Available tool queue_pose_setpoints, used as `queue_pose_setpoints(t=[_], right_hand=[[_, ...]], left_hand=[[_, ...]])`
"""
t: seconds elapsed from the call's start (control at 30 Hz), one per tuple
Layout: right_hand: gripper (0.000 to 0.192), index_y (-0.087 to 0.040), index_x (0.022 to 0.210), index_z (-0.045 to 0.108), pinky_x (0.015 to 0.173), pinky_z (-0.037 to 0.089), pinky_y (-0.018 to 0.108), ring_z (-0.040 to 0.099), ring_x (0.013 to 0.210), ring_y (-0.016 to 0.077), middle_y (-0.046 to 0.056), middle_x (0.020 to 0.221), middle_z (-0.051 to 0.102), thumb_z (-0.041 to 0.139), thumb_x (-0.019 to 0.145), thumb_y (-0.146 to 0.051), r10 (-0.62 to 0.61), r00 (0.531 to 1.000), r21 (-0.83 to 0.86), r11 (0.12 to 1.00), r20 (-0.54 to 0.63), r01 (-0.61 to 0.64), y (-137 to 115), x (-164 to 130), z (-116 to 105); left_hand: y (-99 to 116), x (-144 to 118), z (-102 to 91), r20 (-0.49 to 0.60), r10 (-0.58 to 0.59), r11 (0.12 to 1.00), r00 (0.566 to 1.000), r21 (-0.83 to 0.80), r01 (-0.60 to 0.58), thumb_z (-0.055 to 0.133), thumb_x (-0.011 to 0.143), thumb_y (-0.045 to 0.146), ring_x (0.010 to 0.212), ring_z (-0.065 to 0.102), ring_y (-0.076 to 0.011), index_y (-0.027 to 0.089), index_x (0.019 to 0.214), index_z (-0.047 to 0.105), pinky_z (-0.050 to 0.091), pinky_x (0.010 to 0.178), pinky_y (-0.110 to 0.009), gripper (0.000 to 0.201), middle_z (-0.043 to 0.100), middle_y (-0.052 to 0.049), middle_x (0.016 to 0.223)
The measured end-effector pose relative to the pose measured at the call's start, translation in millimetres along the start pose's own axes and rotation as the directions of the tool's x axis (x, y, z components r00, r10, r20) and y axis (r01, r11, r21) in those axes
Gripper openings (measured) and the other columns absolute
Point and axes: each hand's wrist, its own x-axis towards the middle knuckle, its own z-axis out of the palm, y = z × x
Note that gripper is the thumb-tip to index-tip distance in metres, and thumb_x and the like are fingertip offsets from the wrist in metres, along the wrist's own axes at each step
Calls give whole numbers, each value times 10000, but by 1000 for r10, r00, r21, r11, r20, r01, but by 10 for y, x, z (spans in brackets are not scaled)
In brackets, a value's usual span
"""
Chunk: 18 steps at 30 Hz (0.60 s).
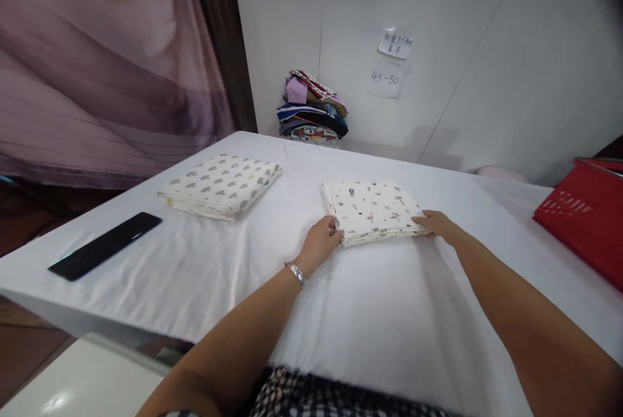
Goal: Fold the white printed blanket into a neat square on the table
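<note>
I'm holding one folded cloth [372,211], the white one with little printed plants, lying flat in the middle of the table [389,333]. My left hand [321,240] is pinching its near left corner, fingers curled over the edge. My right hand [437,222] is resting on the near right corner, fingers on the fabric; can't really tell if it's gripping or just pressing. I'm wearing one bracelet [295,272] on the left wrist.

Further out, a second folded cloth [220,185], with grey spots, is sitting well apart to the left. One long black slab [105,245] is lying near the left edge. One pile of clothes [313,107] is stacked by the wall, two paper notes [390,61] are hanging above it to the right, and one red basket [586,216] is sitting on the far right.
</note>
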Motion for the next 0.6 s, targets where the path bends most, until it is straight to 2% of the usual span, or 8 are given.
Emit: queue_pose_setpoints(t=[0.1, 0.2, 0.27, 0.33, 0.4, 0.43, 0.5, 0.6], right_hand=[[324, -153, 915, 696, 630, 535, 326, 662, 758, 235, 116, 904, 715, 634, 710, -396, 14, 988, 36, 999, 151, -20, 27, 24, -121], [331, -134, 955, 690, 769, 505, 366, 642, 890, 281, 131, 982, 700, 651, 695, -336, 12, 996, -132, 991, 90, 0, 101, 127, -293], [373, -123, 1028, 673, 820, 479, 392, 616, 969, 308, 148, 1058, 676, 629, 708, -310, 14, 999, -313, 950, -35, -24, 138, 216, -365], [434, -126, 1134, 629, 847, 461, 418, 586, 1037, 323, 160, 1143, 638, 583, 738, -297, 28, 994, -409, 910, -108, -70, 150, 272, -374], [479, -155, 1223, 570, 877, 440, 442, 560, 1089, 322, 153, 1206, 603, 538, 768, -298, 60, 990, -451, 886, -125, -111, 138, 270, -335], [485, -170, 1252, 545, 892, 426, 457, 548, 1108, 321, 149, 1225, 591, 512, 786, -301, 77, 989, -472, 872, -125, -127, 122, 247, -309], [473, -188, 1279, 514, 929, 385, 494, 520, 1145, 323, 149, 1254, 568, 452, 823, -298, 65, 989, -528, 840, -134, -126, 71, 171, -265], [477, -149, 1303, 483, 999, 296, 540, 447, 1223, 338, 176, 1311, 514, 392, 857, -289, -87, 985, -569, 822, -152, -15, -90, -1, -214]], left_hand=[[47, -56, 50, -7, 17, 1000, 1000, 14, -17, 566, 796, 290, 797, 618, -160, 211, 1070, 576, 477, 735, -286, 286, 659, -31, 974], [176, -239, 220, 101, 126, 992, 987, 18, -128, 596, 778, 298, 808, 617, -164, 205, 1069, 607, 476, 747, -283, 305, 670, -30, 961], [288, -403, 369, 265, 254, 966, 930, -26, -257, 605, 780, 325, 793, 618, -150, 246, 1071, 623, 471, 726, -261, 303, 678, 4, 965], [382, -541, 484, 402, 349, 933, 847, -64, -354, 622, 773, 346, 772, 619, -141, 279, 1086, 627, 462, 692, -244, 320, 687, 29, 930], [423, -602, 521, 444, 387, 914, 808, -71, -399, 597, 795, 332, 763, 618, -137, 289, 1055, 645, 455, 676, -236, 267, 691, 37, 888], [419, -596, 508, 432, 387, 914, 815, -60, -402, 575, 810, 309, 765, 616, -137, 286, 1032, 654, 455, 677, -235, 236, 690, 35, 876], [366, -516, 435, 350, 358, 927, 865, -25, -374, 524, 833, 252, 779, 611, -136, 271, 1003, 663, 459, 696, -239, 221, 686, 23, 886], [218, -301, 285, 172, 300, 951, 938, 24, -308, 499, 833, 215, 811, 598, -142, 245, 1014, 648, 470, 743, -256, 237, 666, -1, 924]])
